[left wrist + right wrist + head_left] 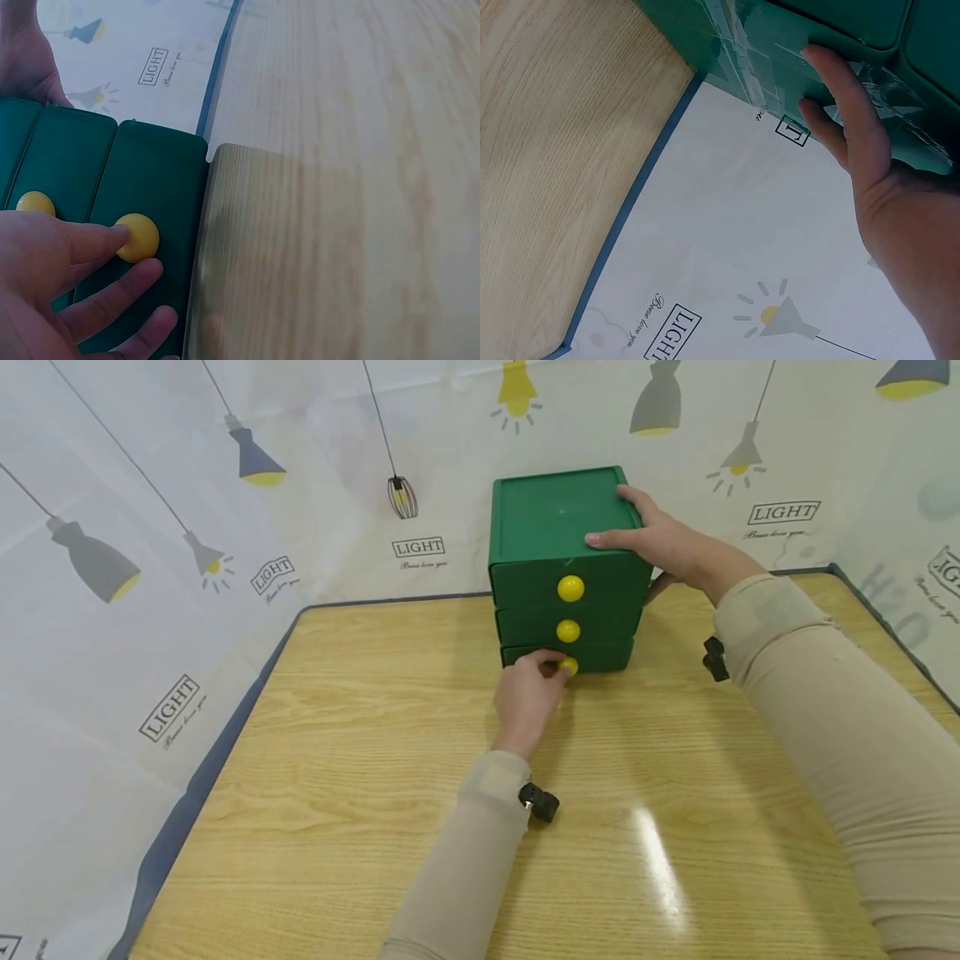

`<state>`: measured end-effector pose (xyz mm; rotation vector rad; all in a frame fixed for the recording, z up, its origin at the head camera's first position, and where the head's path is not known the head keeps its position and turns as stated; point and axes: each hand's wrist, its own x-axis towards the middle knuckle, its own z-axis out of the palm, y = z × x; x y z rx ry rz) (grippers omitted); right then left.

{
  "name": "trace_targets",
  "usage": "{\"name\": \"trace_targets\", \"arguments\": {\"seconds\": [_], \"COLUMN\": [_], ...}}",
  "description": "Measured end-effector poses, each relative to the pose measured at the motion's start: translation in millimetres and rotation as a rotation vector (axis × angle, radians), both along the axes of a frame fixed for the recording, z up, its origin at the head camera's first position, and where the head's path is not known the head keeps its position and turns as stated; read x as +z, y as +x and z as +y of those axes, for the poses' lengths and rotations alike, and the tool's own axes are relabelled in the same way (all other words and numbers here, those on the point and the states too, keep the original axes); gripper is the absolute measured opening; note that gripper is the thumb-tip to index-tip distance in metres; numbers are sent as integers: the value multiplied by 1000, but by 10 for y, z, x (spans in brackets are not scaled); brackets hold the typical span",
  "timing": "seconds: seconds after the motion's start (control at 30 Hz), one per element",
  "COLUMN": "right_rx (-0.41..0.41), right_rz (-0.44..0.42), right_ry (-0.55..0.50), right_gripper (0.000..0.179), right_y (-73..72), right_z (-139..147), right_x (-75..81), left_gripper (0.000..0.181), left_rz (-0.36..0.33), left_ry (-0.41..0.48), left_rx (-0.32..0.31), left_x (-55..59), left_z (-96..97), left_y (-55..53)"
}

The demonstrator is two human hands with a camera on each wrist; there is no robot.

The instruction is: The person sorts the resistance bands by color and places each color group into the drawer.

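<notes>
A green three-drawer box (562, 518) stands on the table against the back sheet, its drawer fronts facing me. Each front carries a round yellow knob; the top knob (571, 588) and middle knob (568, 631) are untouched. My left hand (528, 697) pinches the bottom knob (139, 238) between thumb and finger, the other fingers spread below it in the left wrist view. At the box's upper right edge rests my right hand (667, 543), two digits on the top and others along the side. Clear tape (761, 67) covers part of that side.
The wooden table (360, 760) spreads in front of the box and to its left. Behind and beside it hangs a white sheet (330, 460) printed with lamps, with a dark blue edge (390, 600). Small black devices sit at both wrists.
</notes>
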<state>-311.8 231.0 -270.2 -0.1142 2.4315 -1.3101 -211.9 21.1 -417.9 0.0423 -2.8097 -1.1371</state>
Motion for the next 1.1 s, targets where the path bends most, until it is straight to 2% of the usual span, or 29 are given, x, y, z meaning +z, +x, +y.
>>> {"name": "trace_targets", "arguments": {"seconds": [0.43, 0.73, 0.9, 1.1], "right_rx": [10, 3, 3, -6], "right_rz": [-19, -29, -29, -1], "right_ry": [-5, -8, -14, -19], "right_gripper": [108, 108, 109, 103], "right_y": [0, 12, 0, -12], "right_z": [-36, -49, -56, -5], "right_x": [12, 8, 11, 13], "left_gripper": [20, 17, 21, 20], "left_rz": [-12, -48, -98, -112], "left_ry": [-23, -7, 12, 41], "left_rx": [-3, -41, -90, -143], "left_x": [14, 69, 131, 305], "left_z": [-59, -108, -176, -298], "left_y": [-2, -36, -15, 32]}}
